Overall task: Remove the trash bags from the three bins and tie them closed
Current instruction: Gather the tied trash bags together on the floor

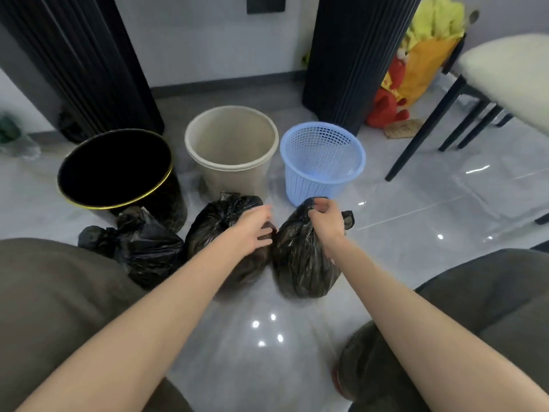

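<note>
Three bins stand in a row on the floor: a black bin with a gold rim (89, 171), a beige bin (230, 171) and a blue mesh bin (309, 185). None has a bag in it. In front of them lie three black trash bags: the left bag (139, 248), the middle bag (217, 221) and the right bag (300, 263). My left hand (255, 230) rests on the middle bag's top, between the middle and right bags, fingers curled. My right hand (326, 218) pinches the gathered neck of the right bag.
Glossy grey tile floor (416, 233). Two dark ribbed columns (353, 60) stand behind the bins. A chair with black legs (430, 123) and a pale cushion is at the right, with red and yellow plush toys (398, 84) behind it. My knees frame the lower corners.
</note>
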The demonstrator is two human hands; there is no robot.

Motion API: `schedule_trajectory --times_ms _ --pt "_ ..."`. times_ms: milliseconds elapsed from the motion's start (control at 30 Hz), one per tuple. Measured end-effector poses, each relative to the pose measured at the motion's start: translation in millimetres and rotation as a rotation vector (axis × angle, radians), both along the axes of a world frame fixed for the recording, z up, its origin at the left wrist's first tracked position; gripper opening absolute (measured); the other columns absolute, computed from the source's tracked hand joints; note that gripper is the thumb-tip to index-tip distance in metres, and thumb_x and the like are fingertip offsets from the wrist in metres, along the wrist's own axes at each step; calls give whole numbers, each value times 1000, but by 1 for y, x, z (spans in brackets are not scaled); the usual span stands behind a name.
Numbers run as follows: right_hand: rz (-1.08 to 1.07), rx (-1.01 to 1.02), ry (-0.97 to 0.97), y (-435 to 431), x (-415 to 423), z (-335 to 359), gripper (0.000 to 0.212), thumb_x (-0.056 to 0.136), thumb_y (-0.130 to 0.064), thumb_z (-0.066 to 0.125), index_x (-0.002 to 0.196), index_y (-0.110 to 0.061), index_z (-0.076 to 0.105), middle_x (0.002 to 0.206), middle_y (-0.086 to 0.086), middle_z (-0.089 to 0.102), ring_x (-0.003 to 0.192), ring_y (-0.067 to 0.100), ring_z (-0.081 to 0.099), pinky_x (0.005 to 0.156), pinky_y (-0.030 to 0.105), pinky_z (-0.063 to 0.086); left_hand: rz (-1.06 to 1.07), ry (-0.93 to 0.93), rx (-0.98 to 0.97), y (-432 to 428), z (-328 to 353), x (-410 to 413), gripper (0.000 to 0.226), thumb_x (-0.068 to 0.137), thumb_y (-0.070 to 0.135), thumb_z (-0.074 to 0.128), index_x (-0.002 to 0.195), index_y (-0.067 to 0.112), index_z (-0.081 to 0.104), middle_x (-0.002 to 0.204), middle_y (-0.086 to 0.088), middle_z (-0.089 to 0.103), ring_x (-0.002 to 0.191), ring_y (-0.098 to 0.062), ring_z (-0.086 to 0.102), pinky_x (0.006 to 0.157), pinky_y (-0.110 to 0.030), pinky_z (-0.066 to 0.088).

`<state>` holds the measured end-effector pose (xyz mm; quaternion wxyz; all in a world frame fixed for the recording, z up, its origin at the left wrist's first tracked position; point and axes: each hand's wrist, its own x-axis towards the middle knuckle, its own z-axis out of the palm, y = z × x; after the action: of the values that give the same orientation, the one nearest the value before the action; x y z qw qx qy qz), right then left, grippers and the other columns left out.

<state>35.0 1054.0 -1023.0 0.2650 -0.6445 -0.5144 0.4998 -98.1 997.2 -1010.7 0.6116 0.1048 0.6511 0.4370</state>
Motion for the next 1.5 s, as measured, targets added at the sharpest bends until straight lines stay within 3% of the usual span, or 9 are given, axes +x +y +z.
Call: schedule_trajectory --times_ms 267,533,633,767,967,1133,1233,1367,1500 --pt "194 128 123 -18 -35 106 35 91 -10 48 125 -14 49 113 1 55 85 11 52 72 25 41 23 173 254 -27 112 -47 40 97 11 43 135 25 46 138 -2 49 124 -25 49 95 -37 43" --pt "330 175 200 -21 -67 162 31 92 -14 51 123 -16 51 108 -2 55 93 14 52 84 29 44 88 255 396 -46 172 -89 37 98 15 45 133 26 49 133 1 55 117 -22 55 84 -32 50" --pt "369 146 194 -12 -82 165 32 93 -15 52 125 -16 50 100 -8 53 97 13 51 85 30 44 101 275 404 -39 174 -110 36 97 15 46 131 27 50 131 2 56 115 -21 57 90 -34 50" --pt "398 102 174 14 -112 152 32 94 -16 51 126 -18 50 114 -5 52 102 13 52 88 32 47 110 288 393 -15 160 -142 38 96 16 48 132 27 49 127 5 58 114 -20 58 97 -38 49" --pt "446 6 151 75 -174 96 31 93 -16 54 124 -20 52 100 -10 56 95 12 57 88 30 48 137 318 280 39 109 -197 29 95 15 49 121 28 54 127 3 58 111 -17 59 94 -33 50" --pt "441 -138 99 87 -200 77 30 91 -8 48 120 -17 53 107 -1 58 88 12 54 70 22 46 144 256 87 48 85 -227 36 98 12 42 131 24 50 120 6 61 111 -17 58 97 -35 48" --pt "418 -254 53 82 -202 97 27 91 -8 48 116 -18 52 107 -1 56 94 14 53 72 24 47 145 244 -10 44 101 -233 37 98 12 41 132 24 49 124 4 60 112 -18 58 95 -34 48" --pt "429 -368 -28 68 -196 141 30 93 -10 50 122 -13 51 96 -5 58 91 14 53 88 32 47 148 222 -127 30 146 -234 35 97 13 42 129 24 53 122 3 62 109 -18 60 95 -34 49" --pt "423 -420 -77 46 -188 197 30 91 -11 53 121 -13 54 86 -5 58 74 12 53 70 24 44 131 196 -237 2 199 -230 31 96 13 44 123 25 55 118 3 63 106 -19 61 96 -36 49"
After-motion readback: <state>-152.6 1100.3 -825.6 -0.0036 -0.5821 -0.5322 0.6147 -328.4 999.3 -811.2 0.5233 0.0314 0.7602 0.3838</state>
